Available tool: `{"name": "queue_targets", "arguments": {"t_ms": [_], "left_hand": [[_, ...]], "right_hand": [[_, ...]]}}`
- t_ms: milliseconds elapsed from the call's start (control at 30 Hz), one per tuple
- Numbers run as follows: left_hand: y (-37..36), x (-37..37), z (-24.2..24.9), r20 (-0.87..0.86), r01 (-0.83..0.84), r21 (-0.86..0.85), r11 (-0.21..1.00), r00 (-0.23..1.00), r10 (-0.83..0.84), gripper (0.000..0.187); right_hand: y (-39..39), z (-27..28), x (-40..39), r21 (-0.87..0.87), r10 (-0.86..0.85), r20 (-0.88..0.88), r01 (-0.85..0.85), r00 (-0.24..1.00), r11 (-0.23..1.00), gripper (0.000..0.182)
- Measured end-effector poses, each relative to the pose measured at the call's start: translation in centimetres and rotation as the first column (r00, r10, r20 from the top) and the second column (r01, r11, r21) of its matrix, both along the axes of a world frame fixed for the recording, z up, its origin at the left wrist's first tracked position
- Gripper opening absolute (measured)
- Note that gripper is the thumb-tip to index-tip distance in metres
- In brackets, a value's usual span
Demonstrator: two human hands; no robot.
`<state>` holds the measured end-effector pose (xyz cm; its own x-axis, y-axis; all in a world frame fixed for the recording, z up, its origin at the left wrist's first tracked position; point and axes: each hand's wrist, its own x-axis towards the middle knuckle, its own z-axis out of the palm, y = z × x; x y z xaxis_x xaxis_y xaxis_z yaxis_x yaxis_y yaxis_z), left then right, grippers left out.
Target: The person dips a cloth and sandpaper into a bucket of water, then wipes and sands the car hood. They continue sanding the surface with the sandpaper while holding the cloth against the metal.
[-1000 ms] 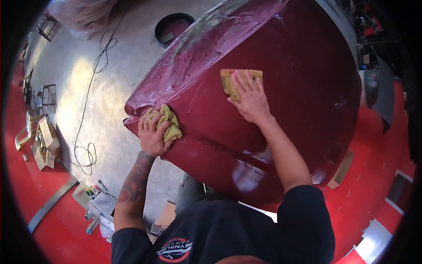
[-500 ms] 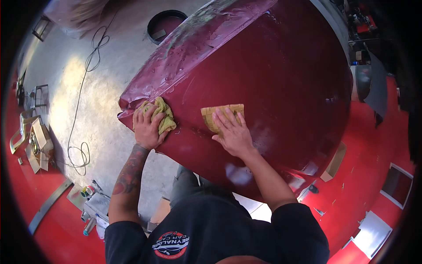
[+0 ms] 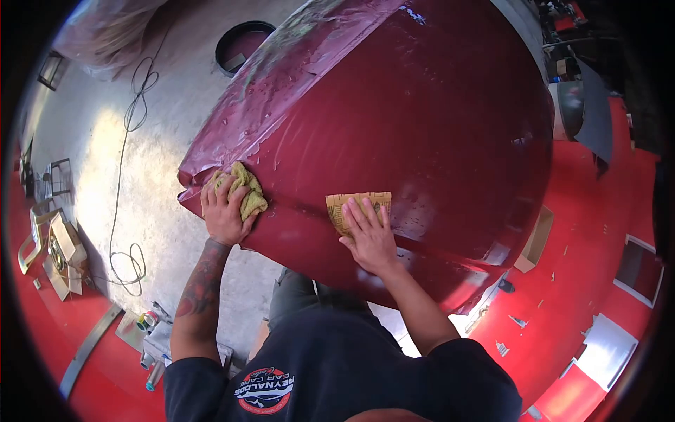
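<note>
A dark red car panel (image 3: 436, 126), apparently a hood, lies in front of me with a wet sheen and water drops. Near its left corner, my left hand (image 3: 226, 216) is bent around a crumpled yellow-green cloth (image 3: 252, 195) and rests on the paint. My right hand (image 3: 371, 243) presses a folded sheet of sandpaper (image 3: 337, 212) against the panel near its front edge. The brown printed backing faces up, and my fingers lie almost straight across it. The abrasive underside is hidden.
Clear plastic film (image 3: 281, 91) covers the panel's left side. Behind it stands a black round tub (image 3: 223, 50). A cable (image 3: 121, 183) winds over the concrete floor. At left are an open cardboard box (image 3: 65, 243) and rolls of tape (image 3: 148, 321); another box (image 3: 538, 239) sits right.
My right hand has slid the sandpaper a little toward my body. The left hand and cloth stay near the same corner. The whole view has shifted slightly.
</note>
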<state>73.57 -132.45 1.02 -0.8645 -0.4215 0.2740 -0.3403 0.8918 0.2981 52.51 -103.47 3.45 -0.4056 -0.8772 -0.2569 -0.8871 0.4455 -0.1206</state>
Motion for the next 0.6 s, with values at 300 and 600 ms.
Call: {"name": "queue_targets", "arguments": {"t_ms": [300, 600], "left_hand": [[-0.1, 0.3, -0.4, -0.013, 0.023, 0.004, 1.0, 1.0, -0.023, 0.053], [-0.1, 0.5, -0.7, -0.014, 0.03, 0.0, 1.0, 0.999, -0.03, 0.052]], "right_hand": [[0.5, -0.8, -24.4, -0.105, -0.664, -0.174, 0.657, 0.727, 0.746, 0.076], [-4.9, -0.3, 3.1, -0.081, -0.063, 0.092, 0.071, 0.994, 0.994, 0.076]]}}
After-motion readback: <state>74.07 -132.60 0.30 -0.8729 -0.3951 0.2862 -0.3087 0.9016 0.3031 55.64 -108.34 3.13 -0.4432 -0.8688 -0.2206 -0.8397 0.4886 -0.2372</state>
